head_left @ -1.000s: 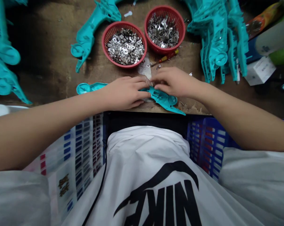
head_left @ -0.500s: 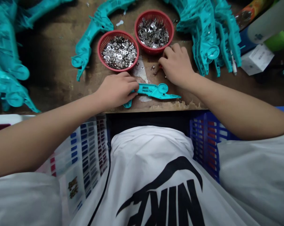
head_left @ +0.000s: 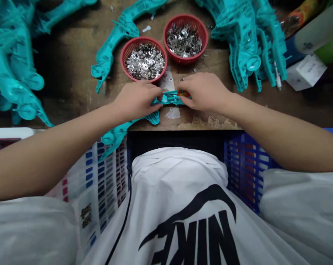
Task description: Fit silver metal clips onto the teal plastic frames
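At the table's front edge lies a teal plastic part (head_left: 116, 135), long and curved, its lower-left end jutting out past the edge. My left hand (head_left: 139, 100) is closed on its middle, thumb and fingers pinching it. My right hand (head_left: 203, 92) is closed around a screwdriver, whose orange-yellow handle (head_left: 184, 94) shows between the fingers. The screwdriver lies low along the teal part, its tip end toward my left hand; exactly what the tip touches is too small to tell. Just beyond my hands stand two red baskets, one with small metal plates (head_left: 146, 62), one with metal clips (head_left: 184, 40).
More teal parts lie in a pile at left (head_left: 20, 81), singly at back (head_left: 108, 55) and stacked at right (head_left: 244, 48). A white box (head_left: 306, 73) stands at far right. Below the edge are a white crate (head_left: 100, 176) and a blue crate (head_left: 246, 162).
My right hand went out beside the right basket, took up the screwdriver and came back to the teal part. My left hand has turned the part, so one end now hangs toward me.
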Action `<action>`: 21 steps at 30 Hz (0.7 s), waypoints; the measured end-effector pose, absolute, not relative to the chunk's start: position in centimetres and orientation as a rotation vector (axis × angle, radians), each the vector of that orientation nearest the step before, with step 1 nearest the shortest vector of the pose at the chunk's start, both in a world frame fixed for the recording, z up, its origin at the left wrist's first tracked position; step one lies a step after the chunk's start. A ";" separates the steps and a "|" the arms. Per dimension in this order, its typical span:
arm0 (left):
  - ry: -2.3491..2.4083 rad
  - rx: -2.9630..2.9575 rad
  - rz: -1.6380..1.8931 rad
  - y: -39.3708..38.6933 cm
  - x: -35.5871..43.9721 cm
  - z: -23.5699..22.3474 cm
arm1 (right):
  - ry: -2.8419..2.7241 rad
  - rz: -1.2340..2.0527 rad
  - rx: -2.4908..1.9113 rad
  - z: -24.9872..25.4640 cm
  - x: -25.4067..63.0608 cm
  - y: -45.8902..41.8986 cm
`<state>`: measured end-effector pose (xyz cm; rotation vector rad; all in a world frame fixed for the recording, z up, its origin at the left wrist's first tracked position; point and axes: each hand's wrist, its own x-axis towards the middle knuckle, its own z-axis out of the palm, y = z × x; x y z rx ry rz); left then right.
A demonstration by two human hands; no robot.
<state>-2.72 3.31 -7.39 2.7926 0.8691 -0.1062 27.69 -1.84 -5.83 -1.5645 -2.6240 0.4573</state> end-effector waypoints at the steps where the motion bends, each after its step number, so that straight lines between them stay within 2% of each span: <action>1: 0.882 2.794 -0.147 3.2 -2.6 -7.0 | -2.682 0.445 -1.608 -5.6 27.4 -1.9; 11: 0.863 2.762 -0.140 2.9 -2.8 -7.4 | -2.945 0.260 -1.713 -3.3 25.1 -2.2; 21: 0.953 2.689 0.123 0.2 -2.6 -9.2 | -3.046 0.147 -1.648 -2.5 24.4 -2.6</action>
